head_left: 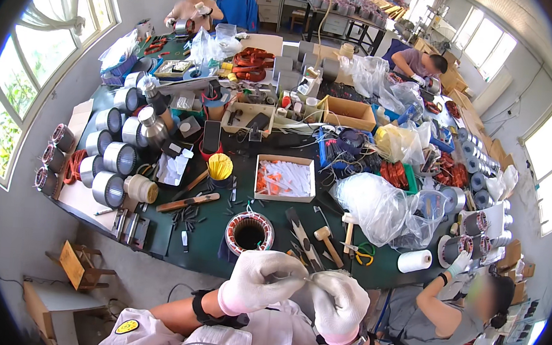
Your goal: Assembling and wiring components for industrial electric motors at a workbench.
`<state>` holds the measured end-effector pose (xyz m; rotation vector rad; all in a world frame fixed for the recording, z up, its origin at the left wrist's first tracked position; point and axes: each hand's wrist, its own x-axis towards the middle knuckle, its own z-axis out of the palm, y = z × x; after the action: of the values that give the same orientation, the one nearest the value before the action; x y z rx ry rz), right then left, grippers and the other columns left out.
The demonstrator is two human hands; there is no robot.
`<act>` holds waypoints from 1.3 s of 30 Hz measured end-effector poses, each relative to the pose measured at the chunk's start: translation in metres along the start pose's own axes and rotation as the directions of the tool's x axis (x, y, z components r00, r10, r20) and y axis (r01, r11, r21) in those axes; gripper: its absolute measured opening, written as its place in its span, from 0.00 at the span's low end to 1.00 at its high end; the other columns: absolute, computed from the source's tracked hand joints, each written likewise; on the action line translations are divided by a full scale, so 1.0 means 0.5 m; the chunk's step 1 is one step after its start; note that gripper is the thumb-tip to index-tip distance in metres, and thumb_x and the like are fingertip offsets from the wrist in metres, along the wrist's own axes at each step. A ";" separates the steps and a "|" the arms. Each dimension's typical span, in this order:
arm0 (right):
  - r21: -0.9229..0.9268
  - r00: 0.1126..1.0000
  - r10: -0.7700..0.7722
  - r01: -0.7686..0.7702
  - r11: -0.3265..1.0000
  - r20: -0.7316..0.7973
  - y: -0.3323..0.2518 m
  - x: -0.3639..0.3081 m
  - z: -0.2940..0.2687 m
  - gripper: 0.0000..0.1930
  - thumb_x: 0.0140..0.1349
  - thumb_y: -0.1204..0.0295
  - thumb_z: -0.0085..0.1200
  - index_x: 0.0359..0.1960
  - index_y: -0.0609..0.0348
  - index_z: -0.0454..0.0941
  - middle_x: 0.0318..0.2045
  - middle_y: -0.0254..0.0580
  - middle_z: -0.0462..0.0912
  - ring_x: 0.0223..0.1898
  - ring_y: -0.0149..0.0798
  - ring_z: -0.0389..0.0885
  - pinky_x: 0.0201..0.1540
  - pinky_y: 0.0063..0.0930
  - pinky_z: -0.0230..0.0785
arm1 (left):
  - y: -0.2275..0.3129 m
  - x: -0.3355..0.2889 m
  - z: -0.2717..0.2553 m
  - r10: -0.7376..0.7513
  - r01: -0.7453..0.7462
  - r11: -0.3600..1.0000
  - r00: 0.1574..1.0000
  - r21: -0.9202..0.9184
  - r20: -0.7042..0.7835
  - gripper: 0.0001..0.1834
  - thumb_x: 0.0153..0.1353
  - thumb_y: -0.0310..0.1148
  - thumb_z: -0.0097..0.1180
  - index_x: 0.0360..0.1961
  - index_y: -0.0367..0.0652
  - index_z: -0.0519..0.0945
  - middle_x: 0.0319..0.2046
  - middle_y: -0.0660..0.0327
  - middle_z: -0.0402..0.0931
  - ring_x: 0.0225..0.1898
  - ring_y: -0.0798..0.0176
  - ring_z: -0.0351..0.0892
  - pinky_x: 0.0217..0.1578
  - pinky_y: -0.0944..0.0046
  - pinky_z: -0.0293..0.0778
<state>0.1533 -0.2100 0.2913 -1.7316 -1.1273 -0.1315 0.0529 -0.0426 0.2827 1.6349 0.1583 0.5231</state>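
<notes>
In white gloves, my left hand (260, 280) and my right hand (341, 302) meet in front of my chest, just off the table's near edge. Both are closed in a pinch, fingertips nearly touching. Whatever lies between them is too small to make out. Right beyond my left hand stands a motor stator (231, 235), open bore upward, with red and white windings around its rim. Past my right hand lie a wooden-handled mallet (327, 245), a second mallet (348, 232), yellow-handled scissors (365, 255) and a long flat tool with a pale wooden part (303, 238).
Beyond the stator sits a white box (283, 197) of white and orange pieces. Metal cylinders (108, 189) crowd the left; a wooden stick (188, 202) lies nearer. Plastic bags (377, 203) and a white thread spool (415, 261) are right. A co-worker (453, 310) sits close at right.
</notes>
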 end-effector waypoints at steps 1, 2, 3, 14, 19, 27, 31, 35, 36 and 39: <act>0.003 1.000 0.004 -0.004 1.000 0.000 -0.002 0.001 0.000 0.08 0.56 0.83 0.66 0.37 0.62 0.85 0.33 0.46 0.90 0.33 0.50 0.90 0.38 0.35 0.80 | -0.002 -0.002 0.000 0.010 -0.010 1.000 1.000 -0.001 -0.003 0.06 0.54 0.20 0.69 0.33 0.37 0.88 0.26 0.62 0.85 0.23 0.74 0.76 0.25 0.70 0.70; 0.020 1.000 0.009 -0.009 1.000 0.011 -0.003 0.002 -0.001 0.08 0.57 0.83 0.65 0.38 0.62 0.86 0.33 0.46 0.90 0.33 0.50 0.90 0.38 0.36 0.81 | -0.003 -0.002 -0.001 0.022 -0.022 1.000 1.000 -0.004 -0.005 0.06 0.53 0.20 0.69 0.33 0.37 0.88 0.26 0.62 0.85 0.23 0.74 0.77 0.25 0.70 0.71; 0.036 1.000 0.014 -0.015 0.999 0.022 -0.004 0.002 -0.001 0.08 0.57 0.83 0.65 0.38 0.62 0.86 0.34 0.46 0.90 0.33 0.50 0.89 0.38 0.36 0.81 | -0.004 -0.001 -0.001 0.020 -0.020 1.000 1.000 -0.003 -0.004 0.06 0.53 0.20 0.69 0.33 0.37 0.88 0.26 0.62 0.85 0.23 0.74 0.77 0.25 0.70 0.71; 0.147 0.993 0.094 -0.103 0.984 0.066 -0.005 0.002 0.001 0.07 0.59 0.83 0.65 0.39 0.63 0.86 0.35 0.47 0.90 0.34 0.49 0.90 0.40 0.34 0.81 | -0.002 -0.001 -0.007 -0.012 0.013 0.996 1.000 -0.092 0.014 0.05 0.56 0.19 0.69 0.35 0.35 0.88 0.30 0.60 0.87 0.26 0.73 0.80 0.28 0.71 0.73; 0.167 0.985 0.163 -0.170 0.971 0.057 -0.004 -0.007 0.001 0.07 0.59 0.83 0.64 0.38 0.63 0.86 0.35 0.46 0.90 0.34 0.48 0.90 0.39 0.33 0.80 | 0.000 -0.002 -0.003 -0.003 0.005 0.997 1.000 -0.071 0.022 0.06 0.58 0.20 0.70 0.37 0.36 0.89 0.32 0.58 0.88 0.28 0.72 0.83 0.29 0.71 0.76; 0.152 0.979 0.185 -0.196 0.969 0.086 0.000 -0.008 -0.002 0.06 0.59 0.83 0.64 0.38 0.63 0.86 0.35 0.46 0.90 0.35 0.48 0.90 0.40 0.33 0.80 | 0.003 0.000 -0.004 -0.006 0.008 0.999 0.999 -0.039 0.036 0.07 0.60 0.21 0.71 0.39 0.35 0.89 0.35 0.57 0.89 0.33 0.69 0.88 0.34 0.70 0.81; 0.134 0.981 0.172 -0.184 0.974 0.091 0.000 -0.004 -0.005 0.06 0.59 0.83 0.64 0.38 0.62 0.86 0.35 0.46 0.90 0.35 0.48 0.90 0.40 0.33 0.79 | -0.003 0.000 -0.003 0.028 -0.026 0.999 0.998 -0.045 0.053 0.07 0.60 0.22 0.70 0.41 0.36 0.89 0.37 0.57 0.89 0.33 0.69 0.88 0.34 0.70 0.81; 0.142 0.980 0.172 -0.186 0.972 0.103 0.003 -0.001 -0.003 0.06 0.58 0.83 0.64 0.37 0.62 0.86 0.34 0.46 0.90 0.34 0.49 0.90 0.39 0.34 0.80 | 0.006 0.008 -0.003 0.041 -0.042 0.999 0.997 0.016 0.072 0.07 0.59 0.20 0.69 0.39 0.37 0.89 0.34 0.59 0.87 0.32 0.67 0.86 0.33 0.67 0.80; 0.147 0.978 0.181 -0.195 0.970 0.106 0.003 0.000 -0.003 0.06 0.58 0.83 0.64 0.36 0.62 0.86 0.34 0.46 0.90 0.34 0.49 0.90 0.39 0.34 0.80 | 0.001 0.013 -0.002 0.039 -0.040 0.999 0.997 0.016 0.072 0.07 0.59 0.20 0.69 0.39 0.37 0.89 0.34 0.59 0.87 0.32 0.67 0.86 0.33 0.67 0.80; 0.130 0.959 0.174 -0.206 0.970 0.221 0.026 -0.003 -0.009 0.04 0.59 0.83 0.63 0.36 0.63 0.86 0.32 0.48 0.89 0.33 0.49 0.89 0.38 0.34 0.80 | -0.011 0.035 0.000 0.286 -0.291 0.941 0.957 0.174 0.054 0.08 0.55 0.20 0.69 0.37 0.40 0.88 0.30 0.63 0.83 0.33 0.62 0.82 0.39 0.61 0.77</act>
<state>0.1639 -0.2153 0.2837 -1.7346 -1.0821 0.2554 0.0697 -0.0349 0.2816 1.8543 -0.0596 0.7266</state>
